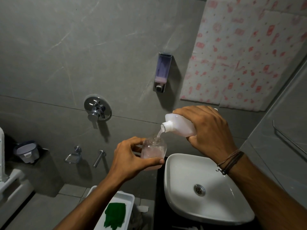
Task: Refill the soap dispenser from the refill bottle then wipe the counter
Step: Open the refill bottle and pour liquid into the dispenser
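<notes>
Pouring is under way: the right hand (206, 130) grips a tilted, translucent white refill bottle (179, 125), pink soap running from its neck into a small clear dispenser bottle (154, 151) clasped in the left hand (131, 160), held in the air beside the glossy white basin (176, 183). Grey veined tile wall (66, 55); green cloth (115, 214) in a white tray (129, 198).

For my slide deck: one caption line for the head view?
Right hand tips refill bottle, pouring pink soap into clear bottle held by left hand beside sink.
</notes>
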`<state>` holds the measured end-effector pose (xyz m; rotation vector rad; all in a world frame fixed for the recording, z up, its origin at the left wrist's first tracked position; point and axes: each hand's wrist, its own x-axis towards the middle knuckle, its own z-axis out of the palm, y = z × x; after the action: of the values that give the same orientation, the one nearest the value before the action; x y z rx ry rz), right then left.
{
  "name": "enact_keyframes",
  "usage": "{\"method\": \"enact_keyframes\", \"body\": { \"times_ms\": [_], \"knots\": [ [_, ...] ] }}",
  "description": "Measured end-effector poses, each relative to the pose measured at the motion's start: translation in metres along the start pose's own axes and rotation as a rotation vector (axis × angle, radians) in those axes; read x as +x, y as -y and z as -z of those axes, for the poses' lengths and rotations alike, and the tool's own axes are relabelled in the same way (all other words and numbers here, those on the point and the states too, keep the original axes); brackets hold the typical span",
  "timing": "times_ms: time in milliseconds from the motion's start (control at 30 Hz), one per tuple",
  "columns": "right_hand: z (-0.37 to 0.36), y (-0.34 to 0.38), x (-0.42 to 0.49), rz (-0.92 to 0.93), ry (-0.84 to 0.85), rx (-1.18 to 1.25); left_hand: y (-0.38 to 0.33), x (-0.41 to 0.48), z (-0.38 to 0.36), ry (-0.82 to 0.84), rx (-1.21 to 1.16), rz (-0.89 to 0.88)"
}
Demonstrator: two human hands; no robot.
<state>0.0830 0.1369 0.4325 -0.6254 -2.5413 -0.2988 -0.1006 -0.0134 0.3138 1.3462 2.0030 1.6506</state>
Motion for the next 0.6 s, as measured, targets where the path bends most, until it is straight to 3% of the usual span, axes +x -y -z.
{"method": "enact_keyframes", "body": {
  "times_ms": [600],
  "knots": [
    [0.0025, -0.0011, 0.0006, 0.008, -0.016, 0.000, -0.0028, 0.0013, -0.0009, 0.026, 0.001, 0.010]
  ]
}}
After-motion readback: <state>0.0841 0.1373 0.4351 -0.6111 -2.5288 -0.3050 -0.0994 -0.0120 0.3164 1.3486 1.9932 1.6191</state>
